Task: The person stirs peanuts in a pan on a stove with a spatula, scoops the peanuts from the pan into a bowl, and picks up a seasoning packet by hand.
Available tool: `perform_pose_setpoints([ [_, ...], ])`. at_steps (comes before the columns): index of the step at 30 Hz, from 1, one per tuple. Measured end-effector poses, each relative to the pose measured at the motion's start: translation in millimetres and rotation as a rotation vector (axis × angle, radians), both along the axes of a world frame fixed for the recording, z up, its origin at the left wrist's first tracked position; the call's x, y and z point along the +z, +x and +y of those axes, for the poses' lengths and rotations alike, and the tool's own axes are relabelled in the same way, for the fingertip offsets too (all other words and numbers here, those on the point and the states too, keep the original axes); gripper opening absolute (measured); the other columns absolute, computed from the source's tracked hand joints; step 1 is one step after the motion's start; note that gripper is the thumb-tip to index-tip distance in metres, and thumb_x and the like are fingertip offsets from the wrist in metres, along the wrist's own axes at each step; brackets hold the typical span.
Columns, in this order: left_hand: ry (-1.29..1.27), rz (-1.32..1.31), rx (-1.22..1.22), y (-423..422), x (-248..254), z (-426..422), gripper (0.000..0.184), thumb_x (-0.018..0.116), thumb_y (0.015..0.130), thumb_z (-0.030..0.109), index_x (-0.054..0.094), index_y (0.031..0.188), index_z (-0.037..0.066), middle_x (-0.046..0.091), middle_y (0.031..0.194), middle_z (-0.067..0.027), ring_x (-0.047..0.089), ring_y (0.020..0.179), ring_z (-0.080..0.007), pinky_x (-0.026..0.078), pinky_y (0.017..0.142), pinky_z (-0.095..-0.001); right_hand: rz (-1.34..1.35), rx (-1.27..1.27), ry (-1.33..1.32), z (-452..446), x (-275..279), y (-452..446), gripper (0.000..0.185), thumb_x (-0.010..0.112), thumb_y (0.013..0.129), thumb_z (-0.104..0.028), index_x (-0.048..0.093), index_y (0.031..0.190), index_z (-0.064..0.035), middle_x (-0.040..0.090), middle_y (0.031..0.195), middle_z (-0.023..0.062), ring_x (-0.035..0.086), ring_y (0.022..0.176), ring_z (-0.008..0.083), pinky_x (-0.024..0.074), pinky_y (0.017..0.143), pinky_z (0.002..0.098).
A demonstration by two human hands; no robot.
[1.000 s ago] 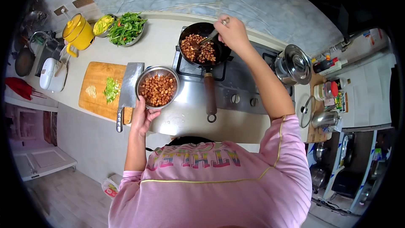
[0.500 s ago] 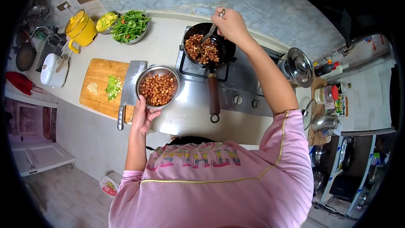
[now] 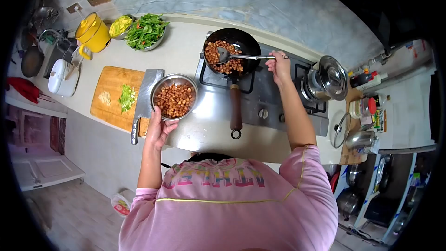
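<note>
From where I stand, the left arm reaches up from the pink shirt, and the left hand (image 3: 160,129) holds a steel bowl (image 3: 196,98), thumb at the rim and fingers half curled under its side. The bowl is full of brown nuts (image 3: 173,99). The right arm reaches out to the stove (image 3: 274,94), and the right hand (image 3: 279,66) is closed around the end of the turner (image 3: 253,57). The turner lies sideways over the black pan (image 3: 247,42), its flat end in more nuts there. A big knife (image 3: 149,94) is just beside the bowl, partly on the board (image 3: 107,107), which has chopped greens (image 3: 127,98) and pale bits (image 3: 105,97). Green leaves (image 3: 145,31) fill another bowl on the surface (image 3: 181,37)
</note>
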State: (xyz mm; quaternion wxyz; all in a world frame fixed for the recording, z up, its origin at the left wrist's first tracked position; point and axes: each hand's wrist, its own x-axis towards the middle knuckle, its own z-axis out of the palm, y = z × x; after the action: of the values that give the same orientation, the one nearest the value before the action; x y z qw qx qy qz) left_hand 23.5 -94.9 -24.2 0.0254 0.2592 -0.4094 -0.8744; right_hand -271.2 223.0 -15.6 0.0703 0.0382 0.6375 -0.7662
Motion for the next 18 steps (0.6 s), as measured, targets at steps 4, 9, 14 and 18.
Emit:
perform_pose_setpoints([
  [4,-0.009,-0.009,-0.003,-6.1,-3.2,-0.1,0.058,0.044,0.088,0.047,0.030,0.124,0.004,0.056,0.103,-0.0181,0.065,0.075,-0.0227,0.058,0.057,-0.0263,0.003,-0.111,-0.093,-13.3,-3.0,31.9,0.016,0.052,0.086,-0.018,0.052,0.083,-0.0029,0.058,0.057,0.0100,0.054,0.043,0.0119,0.0423,0.037,0.0219],
  [9,-0.032,0.034,-0.014,-13.8,9.8,6.4,0.058,0.044,0.088,0.047,0.032,0.124,0.003,0.057,0.103,-0.0183,0.065,0.075,-0.0225,0.059,0.058,-0.0270,0.026,-0.179,-0.152,-22.7,-8.5,47.9,0.016,0.052,0.085,-0.019,0.051,0.081,-0.0038,0.058,0.056,0.0098,0.052,0.043,0.0125,0.0416,0.039,0.0238],
  [14,-0.024,0.033,-0.007,-16.4,17.1,7.3,0.057,0.043,0.089,0.046,0.032,0.124,0.002,0.057,0.102,-0.0181,0.065,0.074,-0.0223,0.059,0.058,-0.0270,0.013,-0.217,-0.180,-20.8,-6.6,53.9,0.015,0.052,0.085,-0.018,0.051,0.082,-0.0033,0.058,0.057,0.0098,0.053,0.043,0.0129,0.0425,0.039,0.0237],
  [18,-0.040,0.051,-0.019,-20.2,25.7,8.5,0.055,0.042,0.090,0.044,0.032,0.124,0.002,0.058,0.101,-0.0184,0.065,0.074,-0.0220,0.059,0.057,-0.0265,0.024,-0.232,-0.222,-10.7,-6.5,58.6,0.015,0.052,0.086,-0.018,0.052,0.083,-0.0034,0.058,0.057,0.0103,0.054,0.044,0.0126,0.0436,0.039,0.0237],
])
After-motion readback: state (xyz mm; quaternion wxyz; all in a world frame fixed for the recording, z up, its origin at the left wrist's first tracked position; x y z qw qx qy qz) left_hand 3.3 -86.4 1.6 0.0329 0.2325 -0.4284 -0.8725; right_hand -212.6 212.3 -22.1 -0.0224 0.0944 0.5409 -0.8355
